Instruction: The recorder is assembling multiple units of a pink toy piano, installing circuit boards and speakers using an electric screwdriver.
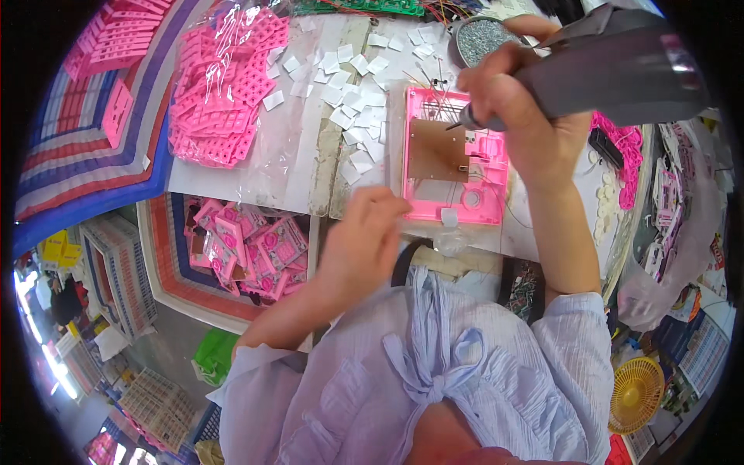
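Note:
An open pink plastic housing (496, 211) lies on the table in front of me, with a brown circuit board (439, 151) and thin wires inside it. My right hand (542, 143) is closed around a dark grey electric screwdriver (616, 76), held tilted so its bit points left over the board's upper part. Whether the tip touches a screw cannot be made out. At the housing's near left corner is my left hand (364, 240), its fingers bent and smeared by motion. A small white square (449, 217) sits on the housing's near edge.
A round dish of small screws (482, 40) stands beyond the housing. White squares (353, 101) are scattered left of it, beside a clear bag of pink parts (225, 93). A lined bin (159, 260) holds printed pink pieces. Pink cord (632, 163) lies at the right.

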The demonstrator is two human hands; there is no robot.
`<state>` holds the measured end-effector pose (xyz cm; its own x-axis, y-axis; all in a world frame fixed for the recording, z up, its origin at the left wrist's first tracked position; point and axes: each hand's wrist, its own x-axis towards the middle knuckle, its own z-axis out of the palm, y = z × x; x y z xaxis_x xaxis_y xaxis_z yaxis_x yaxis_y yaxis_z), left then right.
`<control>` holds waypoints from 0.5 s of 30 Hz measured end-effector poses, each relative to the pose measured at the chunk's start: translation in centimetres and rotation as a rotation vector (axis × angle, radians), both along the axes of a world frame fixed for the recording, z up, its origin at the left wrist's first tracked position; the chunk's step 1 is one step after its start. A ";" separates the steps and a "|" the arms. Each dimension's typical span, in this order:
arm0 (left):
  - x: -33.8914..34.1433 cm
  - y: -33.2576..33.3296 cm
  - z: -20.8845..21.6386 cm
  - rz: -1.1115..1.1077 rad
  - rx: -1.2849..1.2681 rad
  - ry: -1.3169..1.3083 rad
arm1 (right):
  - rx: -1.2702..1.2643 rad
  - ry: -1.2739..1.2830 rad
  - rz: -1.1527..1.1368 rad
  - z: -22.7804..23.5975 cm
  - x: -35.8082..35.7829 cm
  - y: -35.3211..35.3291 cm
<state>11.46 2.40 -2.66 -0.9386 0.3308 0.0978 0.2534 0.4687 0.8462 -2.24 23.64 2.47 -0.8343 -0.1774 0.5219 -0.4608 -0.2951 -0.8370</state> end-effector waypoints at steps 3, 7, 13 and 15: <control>-4.7 -0.8 2.4 0.143 -0.373 0.299 | 0.166 0.083 -0.112 1.8 0.0 2.2; -4.5 2.7 3.0 -0.164 -0.412 0.339 | 0.180 -0.017 -0.355 1.9 0.4 4.0; -4.1 4.1 1.0 -0.324 -0.419 0.246 | 0.548 0.268 -0.861 -0.7 3.2 5.8; -4.6 3.1 0.8 -0.264 -0.258 0.164 | 0.683 0.184 -0.730 -0.9 5.5 7.0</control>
<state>6.82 5.50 -1.83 -0.7969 0.5917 0.1214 0.5153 0.5611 0.6478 3.30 30.65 1.59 -0.7747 0.0352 0.6313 -0.4761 0.6246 -0.6190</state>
